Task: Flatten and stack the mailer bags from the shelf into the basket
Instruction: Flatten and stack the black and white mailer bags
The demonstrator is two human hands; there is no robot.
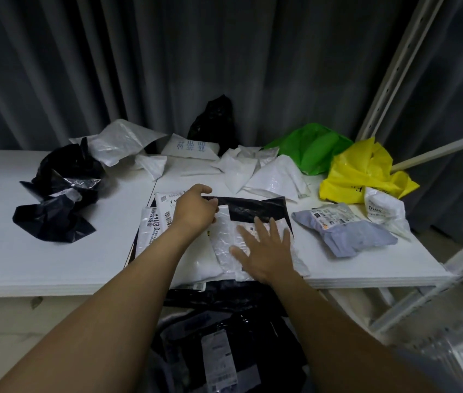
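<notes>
On the white shelf board (pixel 54 251) before me, my left hand (pixel 194 212) pinches the black flap (pixel 255 209) of a crinkled white plastic mailer bag (pixel 224 252) in curled fingers (pixel 207 191), while my right hand (pixel 267 252) presses flat on it, fingers straight and spread

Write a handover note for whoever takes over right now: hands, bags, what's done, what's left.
Left hand: grips the black flap at the top of the white bag.
Right hand: flat, fingers spread, presses that bag onto the flat pile at the shelf front.
Done: several bags flattened on the pile; dark flat bags lie below the shelf edge, the basket itself not clear.
Left: crumpled black bags, white bags, green bag, yellow bag, grey parcel.
</notes>
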